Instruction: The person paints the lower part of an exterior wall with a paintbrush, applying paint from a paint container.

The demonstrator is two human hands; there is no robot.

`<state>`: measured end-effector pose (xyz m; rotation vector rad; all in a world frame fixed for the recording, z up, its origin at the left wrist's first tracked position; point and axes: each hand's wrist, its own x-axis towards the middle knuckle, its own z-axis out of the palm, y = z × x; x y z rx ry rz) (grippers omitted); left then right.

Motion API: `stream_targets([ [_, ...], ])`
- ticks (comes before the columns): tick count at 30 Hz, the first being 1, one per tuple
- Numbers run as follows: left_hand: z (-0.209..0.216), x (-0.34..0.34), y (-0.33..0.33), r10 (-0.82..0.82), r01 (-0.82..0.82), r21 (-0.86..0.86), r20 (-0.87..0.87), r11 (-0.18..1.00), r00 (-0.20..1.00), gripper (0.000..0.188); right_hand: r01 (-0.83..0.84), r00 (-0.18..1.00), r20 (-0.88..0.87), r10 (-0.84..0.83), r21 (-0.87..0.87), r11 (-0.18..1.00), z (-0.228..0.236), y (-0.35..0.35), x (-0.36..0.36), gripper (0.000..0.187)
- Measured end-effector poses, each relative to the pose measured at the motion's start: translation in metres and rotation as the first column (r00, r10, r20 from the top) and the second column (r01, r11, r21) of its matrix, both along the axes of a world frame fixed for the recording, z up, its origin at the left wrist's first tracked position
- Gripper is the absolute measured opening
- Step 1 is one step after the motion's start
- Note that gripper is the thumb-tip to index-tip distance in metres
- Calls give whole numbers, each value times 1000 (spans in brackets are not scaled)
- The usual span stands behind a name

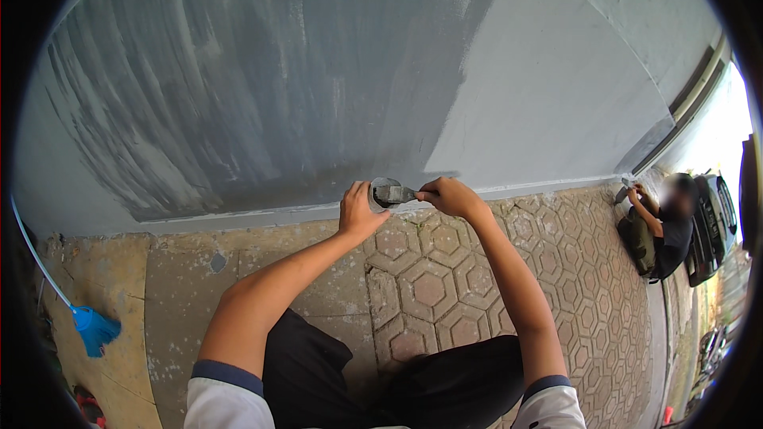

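My left hand (360,211) is wrapped round a small cup (375,205) with dark grey paint in it, held in front of the wall's foot. In my right hand (453,196) is the handle of a paintbrush (392,193). Its grey-smeared head lies over the mouth of the cup; how deep the bristle tips reach inside I cannot tell. Beyond both hands rises a light grey wall (548,71). A broad patch of darker grey paint (318,71) covers its left and middle part, streaky at the left and ragged along the right edge.
A blue broom (95,330) leans at the far left. Hexagonal paving (429,286) lies to the right, plain concrete slabs (187,294) to the left. Another person (668,226) crouches by the wall at the far right, holding something small. A dark car (711,226) stands behind them.
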<state>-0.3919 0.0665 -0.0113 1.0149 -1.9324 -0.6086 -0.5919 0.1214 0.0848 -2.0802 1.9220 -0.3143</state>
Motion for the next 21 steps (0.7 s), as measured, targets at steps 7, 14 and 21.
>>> stream_targets([
  [7, 1, -1, 1, -3, 3, -7, 1, 1000, 1000, 53, -14, 1000, 6, 14, -2, 1000, 0, 0, -2, 27],
  [14, 1, 0, 0, 0, 0, -6, 4, 1000, 1000, 51, -2, 1000, 7, 2, 10, 1000, -1, -1, -1, 28],
  [21, 1, 0, 1, 4, -6, 60, 37, 998, 999, 55, 11, 1000, 7, -11, 19, 1000, -1, 1, -1, 29],
])
